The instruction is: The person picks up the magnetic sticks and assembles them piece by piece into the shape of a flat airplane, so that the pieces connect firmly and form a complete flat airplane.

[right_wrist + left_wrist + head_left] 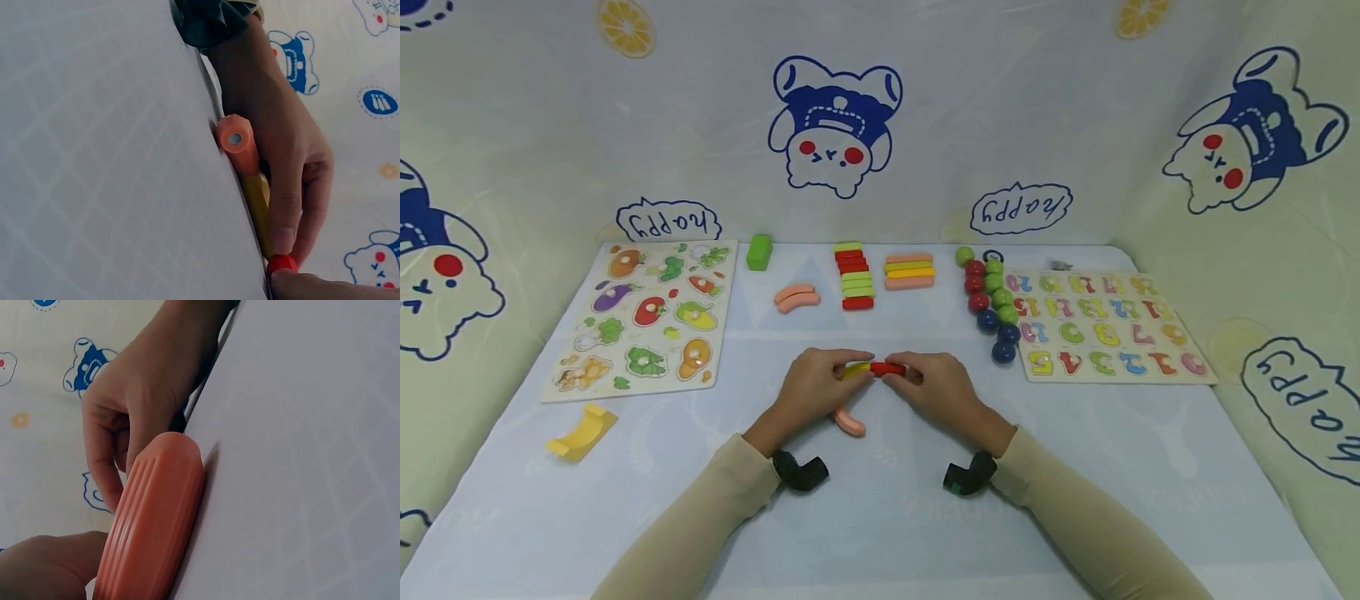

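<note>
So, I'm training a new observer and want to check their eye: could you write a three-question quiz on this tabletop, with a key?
1. Multiple choice: what is in the grip of the right hand?
A) the green block
B) the red piece
C) the curved yellow piece

2. True or false: from the person's side, the number board lies to the right of the vegetable board.

3. Count: how many dark blue balls show beside the number board?

Key:
1. B
2. True
3. Three
</note>
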### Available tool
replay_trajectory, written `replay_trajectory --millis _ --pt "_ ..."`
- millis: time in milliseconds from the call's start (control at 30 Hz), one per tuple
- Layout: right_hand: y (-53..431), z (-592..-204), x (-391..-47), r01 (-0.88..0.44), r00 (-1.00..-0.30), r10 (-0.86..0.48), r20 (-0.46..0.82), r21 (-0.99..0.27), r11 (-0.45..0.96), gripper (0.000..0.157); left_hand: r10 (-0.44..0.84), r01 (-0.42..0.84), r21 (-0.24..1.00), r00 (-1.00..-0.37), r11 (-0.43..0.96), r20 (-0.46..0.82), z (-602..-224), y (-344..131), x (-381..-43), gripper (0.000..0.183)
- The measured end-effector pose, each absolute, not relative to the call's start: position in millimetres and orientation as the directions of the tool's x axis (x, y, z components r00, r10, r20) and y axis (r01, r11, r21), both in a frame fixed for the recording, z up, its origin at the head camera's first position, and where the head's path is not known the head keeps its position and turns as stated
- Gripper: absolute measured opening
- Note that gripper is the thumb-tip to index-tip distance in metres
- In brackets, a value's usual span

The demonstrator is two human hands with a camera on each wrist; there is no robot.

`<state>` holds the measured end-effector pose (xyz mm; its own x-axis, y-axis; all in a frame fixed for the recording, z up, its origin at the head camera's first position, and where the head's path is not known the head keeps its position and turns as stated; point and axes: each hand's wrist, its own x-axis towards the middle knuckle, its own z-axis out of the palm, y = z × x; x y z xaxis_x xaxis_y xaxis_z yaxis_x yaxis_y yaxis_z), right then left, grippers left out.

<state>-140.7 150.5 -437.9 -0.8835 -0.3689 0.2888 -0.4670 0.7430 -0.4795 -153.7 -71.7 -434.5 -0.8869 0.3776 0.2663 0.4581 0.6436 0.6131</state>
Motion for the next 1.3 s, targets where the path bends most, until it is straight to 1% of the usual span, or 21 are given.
replay_trajectory --millis 167,267,367,467,600,733,833,1000,1300 --pt "159 -440 -140 -0.442 -0.896 -0.337 0.289 -0.516 0.734 0.035 0.327 0.406 0.633 -0.913 0.659 0.246 -436 -70 -154 0.020" --pt "172 -441 -137 -0.410 -0.910 -0.291 0.294 -0.545 0.731 0.033 0.304 0.385 0.645 -0.922 0.660 0.240 -436 -71 -153 0.018" --pt "190 -438 -130 -0.349 -0.932 -0.211 0.295 -0.568 0.746 0.033 0.302 0.376 0.654 -0.926 0.657 0.229 -436 -72 -154 0.018" --pt "210 -435 -119 -0.277 -0.941 -0.093 0.326 -0.580 0.766 0.034 0.303 0.373 0.656 -0.927 0.657 0.223 -436 -72 -154 0.019" --pt "234 -432 -106 -0.185 -0.912 0.081 0.402 -0.581 0.793 0.035 0.318 0.385 0.647 -0.921 0.658 0.224 -435 -71 -155 0.023" --pt "250 -432 -99 -0.131 -0.864 0.195 0.463 -0.582 0.803 0.035 0.334 0.401 0.636 -0.914 0.660 0.230 -435 -71 -156 0.023" --pt "255 -433 -99 -0.098 -0.849 0.238 0.471 -0.583 0.806 0.039 0.329 0.406 0.635 -0.912 0.657 0.243 -436 -72 -156 0.022" --pt "257 -434 -104 -0.042 -0.864 0.269 0.426 -0.593 0.804 0.045 0.327 0.413 0.637 -0.910 0.651 0.256 -439 -74 -157 0.020" --pt "254 -438 -110 0.007 -0.891 0.281 0.356 -0.609 0.793 0.045 0.331 0.401 0.641 -0.914 0.655 0.234 -441 -77 -157 0.020"
